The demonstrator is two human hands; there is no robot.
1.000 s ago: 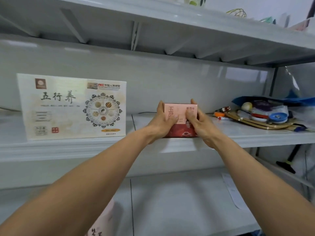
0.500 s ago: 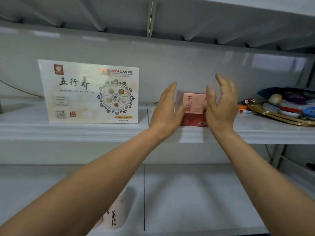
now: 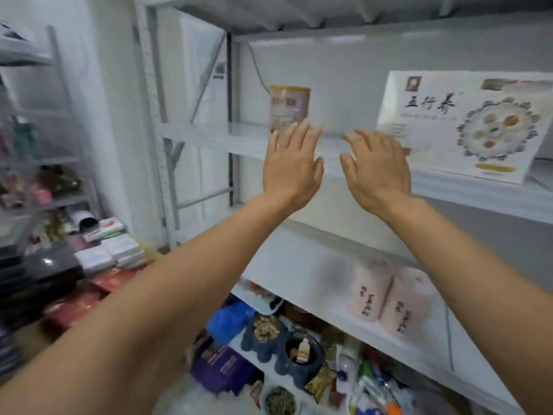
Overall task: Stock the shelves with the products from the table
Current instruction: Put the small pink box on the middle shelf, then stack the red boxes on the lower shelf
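Both our hands are up w/ fingers straight and spread, holding nothing: L hand [image 3: 291, 166] and R hand [image 3: 377, 167] sit side by side in front of the upper shelf [image 3: 209, 134] edge. On that shelf a tan tin [image 3: 289, 107] stands upright just beyond the L fingertips and a big flat white box [image 3: 466, 124] stands on edge at the right. On the shelf below [image 3: 284, 253], two pink tubs [image 3: 369, 292] stand touching, while more stock, i.e. white boxes [image 3: 107, 247] and red packs [image 3: 89, 290], is piled low at the left, well apart from the hands.
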